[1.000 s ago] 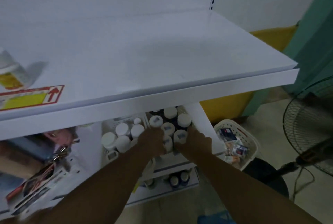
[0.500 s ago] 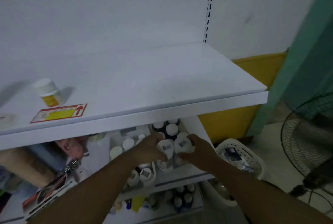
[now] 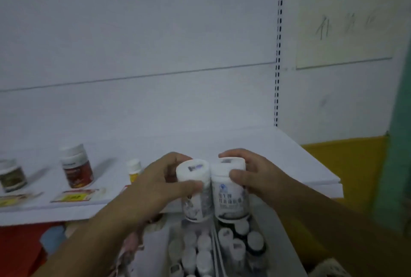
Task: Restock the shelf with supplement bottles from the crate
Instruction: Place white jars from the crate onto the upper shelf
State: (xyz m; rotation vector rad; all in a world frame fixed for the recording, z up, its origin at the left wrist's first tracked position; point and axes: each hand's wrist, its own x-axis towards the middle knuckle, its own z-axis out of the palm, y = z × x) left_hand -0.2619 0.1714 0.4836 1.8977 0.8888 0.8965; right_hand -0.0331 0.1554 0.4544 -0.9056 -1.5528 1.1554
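Two white supplement bottles with white caps are held side by side at the front edge of the white shelf (image 3: pixel 255 149). My left hand (image 3: pixel 153 185) grips the left bottle (image 3: pixel 195 190). My right hand (image 3: pixel 258 176) grips the right bottle (image 3: pixel 229 190). Both bottles hang upright above the crate (image 3: pixel 273 243), where several more white-capped bottles (image 3: pixel 200 252) stand. The shelf's right half is bare.
On the shelf's left stand a red-labelled bottle (image 3: pixel 76 166), a dark-labelled bottle (image 3: pixel 12 175) and a small yellow bottle (image 3: pixel 134 170), with price tags (image 3: pixel 75 195) at the edge. A slotted upright (image 3: pixel 278 54) marks the shelf's right end; a yellow and green wall (image 3: pixel 347 165) lies beyond.
Both hands have lifted a bottle each out of the crate up to shelf-edge height. The view has tilted upward toward the shelf back panel.
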